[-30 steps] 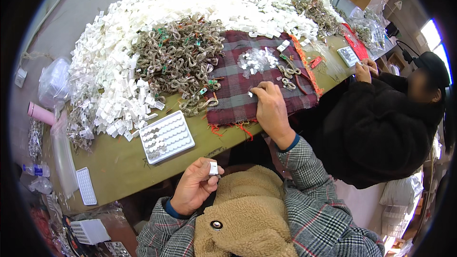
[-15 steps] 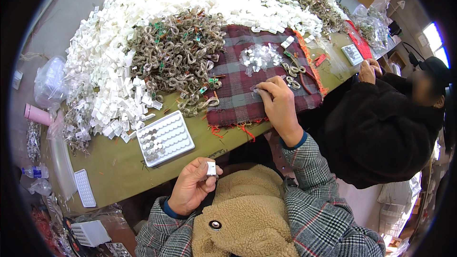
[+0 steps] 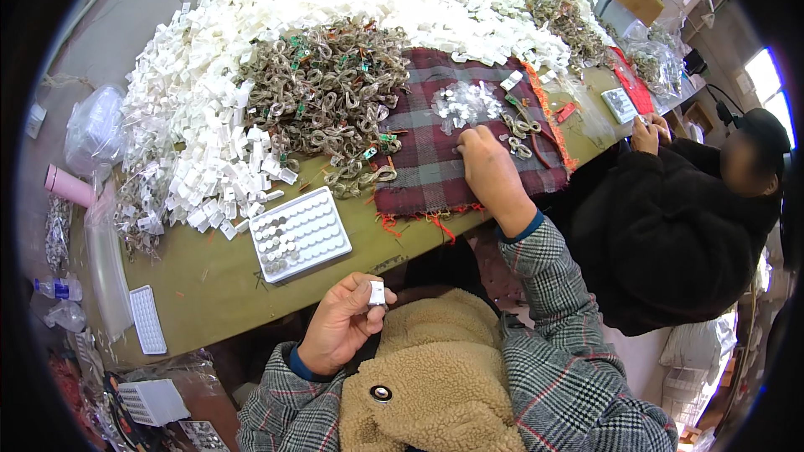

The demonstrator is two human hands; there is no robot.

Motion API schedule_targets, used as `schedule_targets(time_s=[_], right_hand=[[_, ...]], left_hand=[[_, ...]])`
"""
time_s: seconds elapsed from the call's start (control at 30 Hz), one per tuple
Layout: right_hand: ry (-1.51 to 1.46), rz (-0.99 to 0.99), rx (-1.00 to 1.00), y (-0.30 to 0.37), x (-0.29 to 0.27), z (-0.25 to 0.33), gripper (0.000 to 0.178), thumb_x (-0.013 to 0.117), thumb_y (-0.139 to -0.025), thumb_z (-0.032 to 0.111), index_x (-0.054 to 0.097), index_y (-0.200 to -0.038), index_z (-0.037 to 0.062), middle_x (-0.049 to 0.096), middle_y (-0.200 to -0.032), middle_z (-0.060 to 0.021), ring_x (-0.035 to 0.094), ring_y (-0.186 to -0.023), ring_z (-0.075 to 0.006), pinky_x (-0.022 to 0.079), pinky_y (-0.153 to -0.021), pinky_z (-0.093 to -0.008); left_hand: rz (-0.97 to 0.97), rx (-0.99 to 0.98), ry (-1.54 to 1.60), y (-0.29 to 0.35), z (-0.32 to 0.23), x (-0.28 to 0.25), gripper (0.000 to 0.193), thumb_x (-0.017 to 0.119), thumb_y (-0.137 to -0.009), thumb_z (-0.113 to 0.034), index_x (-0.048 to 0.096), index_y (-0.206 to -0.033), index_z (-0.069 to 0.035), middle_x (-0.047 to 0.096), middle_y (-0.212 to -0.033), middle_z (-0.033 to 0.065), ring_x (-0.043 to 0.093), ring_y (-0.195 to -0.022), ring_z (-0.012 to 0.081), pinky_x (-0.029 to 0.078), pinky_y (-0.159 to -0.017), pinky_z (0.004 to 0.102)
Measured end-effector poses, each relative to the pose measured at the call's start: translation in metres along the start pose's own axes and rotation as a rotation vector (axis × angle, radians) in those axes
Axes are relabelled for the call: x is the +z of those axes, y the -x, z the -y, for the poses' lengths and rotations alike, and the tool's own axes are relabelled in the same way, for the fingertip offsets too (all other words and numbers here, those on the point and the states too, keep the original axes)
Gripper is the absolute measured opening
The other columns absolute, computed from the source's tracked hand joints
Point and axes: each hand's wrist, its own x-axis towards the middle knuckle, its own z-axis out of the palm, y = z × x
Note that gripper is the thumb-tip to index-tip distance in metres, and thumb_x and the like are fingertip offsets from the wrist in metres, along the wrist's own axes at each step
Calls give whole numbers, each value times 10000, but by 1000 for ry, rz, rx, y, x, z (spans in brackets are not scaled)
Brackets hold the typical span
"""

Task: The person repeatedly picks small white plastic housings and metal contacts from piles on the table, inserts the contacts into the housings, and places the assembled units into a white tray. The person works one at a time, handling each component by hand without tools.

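My left hand (image 3: 339,324) is low near my chest, its fingers closed on a small white plastic block (image 3: 377,293). My right hand (image 3: 488,166) reaches out over the red plaid cloth (image 3: 427,163) on the table. Its fingertips rest on the cloth just below a little heap of clear plastic bits (image 3: 463,104). What the fingertips pinch is too small to make out. A few loose metal clasps (image 3: 521,136) lie right of that hand. A white tray (image 3: 299,233) with rows of small round wells sits near the table's front edge, between my two hands.
A big pile of white plastic pieces (image 3: 276,50) covers the back of the table, with a brown tangle of chain links (image 3: 331,96) on it. A second person in black (image 3: 670,226) works at the right. A pink tube (image 3: 70,186) and a narrow white tray (image 3: 146,319) lie at the left.
My right hand has slid further out over the plaid cloth toward the clear bits. The left hand stays low, still holding the white block.
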Motion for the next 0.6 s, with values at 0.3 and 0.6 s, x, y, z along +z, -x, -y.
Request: schedule_targets(time_s=[0.3,0.6], right_hand=[[-365,-69,54,21,-21,4,77,673,-825,10,685,-897,-13,624,-886,-156,629,-834,-352,496,-754,-409],[-217,44,-49,13,-19,6,144,672,-837,66,694,-968,11,613,-866,-146,618,-824,-363,502,-742,-414]], left_hand=[[4,9,23,7,4,-4,243,561,-1016,-249,576,-1124,-32,670,-1006,122,524,-696,114,432,-586,238],[48,32,20,5,4,0,210,575,-1007,-204,583,-1145,-46,678,-1051,146,575,-744,126,473,-601,245]])
